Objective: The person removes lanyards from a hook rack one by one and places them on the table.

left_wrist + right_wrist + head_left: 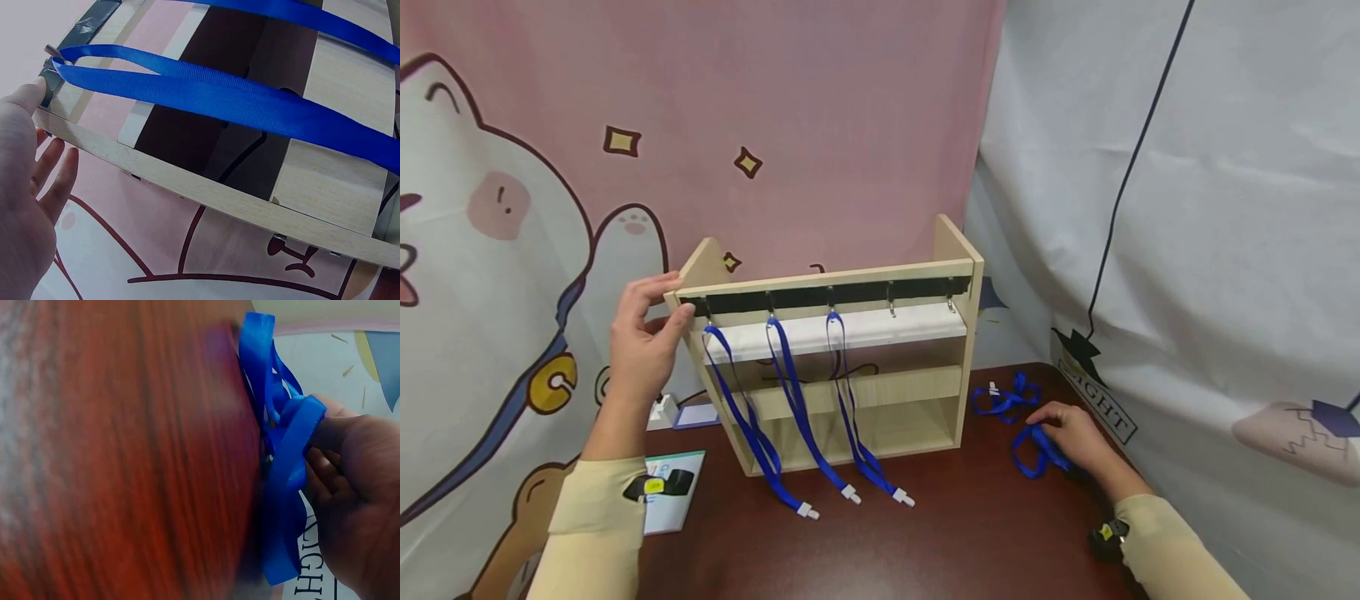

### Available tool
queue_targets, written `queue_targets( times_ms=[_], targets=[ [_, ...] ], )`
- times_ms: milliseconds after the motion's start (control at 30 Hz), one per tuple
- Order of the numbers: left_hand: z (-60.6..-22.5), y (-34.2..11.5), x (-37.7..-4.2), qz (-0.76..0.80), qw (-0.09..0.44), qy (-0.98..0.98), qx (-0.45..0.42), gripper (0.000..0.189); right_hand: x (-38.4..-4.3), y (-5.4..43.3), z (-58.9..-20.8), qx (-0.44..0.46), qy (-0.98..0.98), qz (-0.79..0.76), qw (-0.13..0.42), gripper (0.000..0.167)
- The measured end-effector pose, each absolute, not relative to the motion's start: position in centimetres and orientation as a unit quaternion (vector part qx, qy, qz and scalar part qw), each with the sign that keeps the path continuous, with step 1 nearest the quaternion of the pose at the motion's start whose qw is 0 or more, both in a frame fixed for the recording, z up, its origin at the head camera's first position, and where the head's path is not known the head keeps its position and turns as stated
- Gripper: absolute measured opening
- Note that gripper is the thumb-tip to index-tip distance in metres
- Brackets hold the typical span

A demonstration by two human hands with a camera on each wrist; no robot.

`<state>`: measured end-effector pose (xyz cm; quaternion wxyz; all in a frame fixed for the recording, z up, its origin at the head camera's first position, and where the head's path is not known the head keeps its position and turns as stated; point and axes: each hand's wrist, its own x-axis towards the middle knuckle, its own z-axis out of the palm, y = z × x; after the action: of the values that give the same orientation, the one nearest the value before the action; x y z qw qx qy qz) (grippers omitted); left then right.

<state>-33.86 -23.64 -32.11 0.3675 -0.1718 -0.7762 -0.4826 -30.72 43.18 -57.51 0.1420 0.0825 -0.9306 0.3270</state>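
Observation:
My left hand (643, 342) holds the upper left corner of a wooden rack (850, 385), thumb on the front and fingers around the side. Along the rack's top runs a black strip (801, 297) with several metal hooks. Blue lanyards hang from the three left hooks, among them the leftmost lanyard (237, 103), their white clips (807, 510) lying on the table. The two right hooks (891, 304) are bare. On the right, my right hand (1075, 437) pinches a bunched blue lanyard (287, 447) at the tabletop; its clip is hidden. Another blue lanyard (1000, 404) lies behind it.
The dark red-brown table (955, 533) carries the rack. A white and teal booklet (673, 500) lies under the left forearm, with a white block (662, 412) behind it. A printed pink curtain (850, 125) hangs behind, a white one (1240, 208) at right.

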Motion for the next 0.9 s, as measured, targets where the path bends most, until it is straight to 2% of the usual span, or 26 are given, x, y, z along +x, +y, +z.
queue_targets(
  times_ms=[300,633,900],
  targets=[
    [-32.2,-23.7,-33.9,-0.482,0.365,-0.778,-0.168,0.036,-30.5,42.8,-57.3,0.091,-0.933,0.317,0.145,0.025],
    [-32.3,-23.8,-34.0,-0.483,0.366,-0.776,-0.176,0.036,-30.1,41.7,-56.2,0.094,-0.91,0.361,0.179,0.018],
    [-32.4,-24.0,-34.2,-0.485,0.369,-0.77,-0.188,0.037,-28.4,37.8,-53.2,0.081,-0.891,0.372,0.247,0.014]
  ],
)
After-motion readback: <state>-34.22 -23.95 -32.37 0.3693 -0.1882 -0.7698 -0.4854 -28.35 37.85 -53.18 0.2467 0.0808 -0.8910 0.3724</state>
